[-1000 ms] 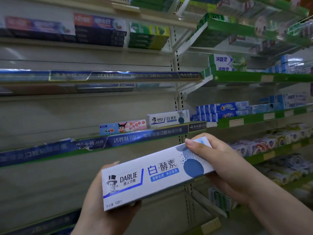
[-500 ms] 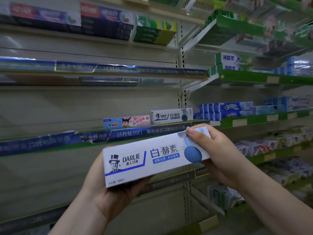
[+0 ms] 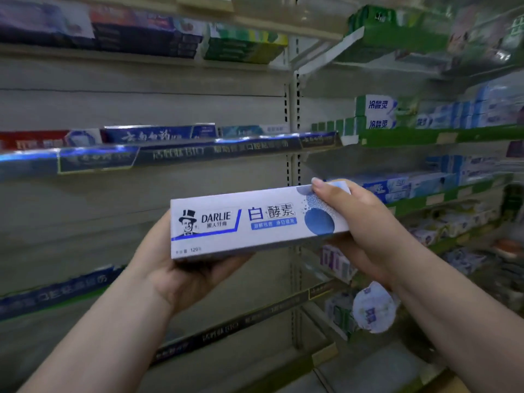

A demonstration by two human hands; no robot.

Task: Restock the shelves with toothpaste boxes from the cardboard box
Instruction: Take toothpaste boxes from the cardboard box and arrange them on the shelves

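Note:
A white and blue Darlie toothpaste box [image 3: 255,221] is held level in front of the shelving, label facing me. My left hand [image 3: 181,268] cups it from below and behind at its left end. My right hand [image 3: 360,225] grips its right end, fingers curled over the top edge. The box hides the shelf level directly behind it. The cardboard box is out of view.
A blue-fronted shelf [image 3: 170,154] above the hands carries red and blue boxes. Dark and green boxes [image 3: 243,46] fill the top shelf. Green-edged shelves [image 3: 425,136] on the right hold several stacked toothpaste boxes. Lower blue-fronted shelves run below my forearms.
Both hands have lifted the box up and to the right. My view has tilted down, so the shelves now sit lower in the frame and the shelf with the matching Darlie box is hidden.

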